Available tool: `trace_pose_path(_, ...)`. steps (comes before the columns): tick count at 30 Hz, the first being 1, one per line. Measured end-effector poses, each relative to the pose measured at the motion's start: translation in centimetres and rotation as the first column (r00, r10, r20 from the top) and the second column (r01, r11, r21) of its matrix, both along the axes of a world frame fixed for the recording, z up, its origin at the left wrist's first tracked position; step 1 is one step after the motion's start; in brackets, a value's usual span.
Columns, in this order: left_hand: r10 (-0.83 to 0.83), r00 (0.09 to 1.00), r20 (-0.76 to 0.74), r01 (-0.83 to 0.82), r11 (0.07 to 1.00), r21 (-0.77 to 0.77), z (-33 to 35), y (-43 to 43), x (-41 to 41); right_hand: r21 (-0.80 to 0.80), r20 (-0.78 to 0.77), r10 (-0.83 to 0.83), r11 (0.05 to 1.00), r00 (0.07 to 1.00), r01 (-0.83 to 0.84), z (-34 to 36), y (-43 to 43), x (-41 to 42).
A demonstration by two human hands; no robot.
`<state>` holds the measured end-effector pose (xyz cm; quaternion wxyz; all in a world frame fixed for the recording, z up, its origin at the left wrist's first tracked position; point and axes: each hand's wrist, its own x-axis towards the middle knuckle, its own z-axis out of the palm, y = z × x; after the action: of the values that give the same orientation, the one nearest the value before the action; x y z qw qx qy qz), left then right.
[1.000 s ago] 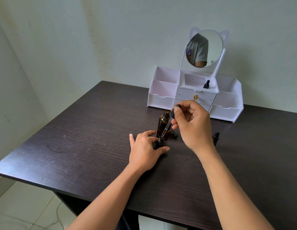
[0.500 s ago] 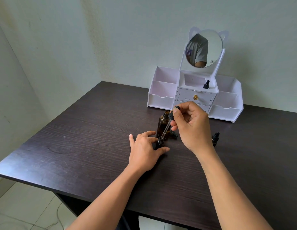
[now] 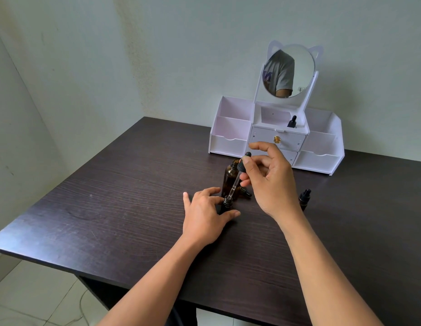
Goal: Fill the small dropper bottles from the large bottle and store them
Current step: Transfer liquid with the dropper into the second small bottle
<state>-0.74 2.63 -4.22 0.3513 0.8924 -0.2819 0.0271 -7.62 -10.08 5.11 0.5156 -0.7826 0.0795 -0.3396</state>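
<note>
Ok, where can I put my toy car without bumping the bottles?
The table's left side, between its left edge and the left hand, is bare. So is the right part, beyond the capped small bottle. It is crowded in the middle: the left hand holds an open small bottle, the right hand pinches the dropper over it, with the large bottle behind.

Large bottle (image 3: pixel 230 178) before organizer (image 3: pixel 230 143).

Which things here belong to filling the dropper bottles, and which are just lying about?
Job: large amber bottle; dropper held by right hand; open small bottle held by left hand; loose black cap; capped small bottle; stored bottle; white organiser.
Idle: cat-ear mirror; gold drawer knob.
</note>
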Motion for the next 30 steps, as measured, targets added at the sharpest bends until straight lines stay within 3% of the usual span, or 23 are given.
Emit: trace_pose_path(30, -0.004, 1.0, 0.008, 0.004, 1.0, 0.002, -0.09, -0.07, 0.1, -0.031, -0.005, -0.01, 0.999, 1.0, 0.009, -0.64, 0.09, 0.36)
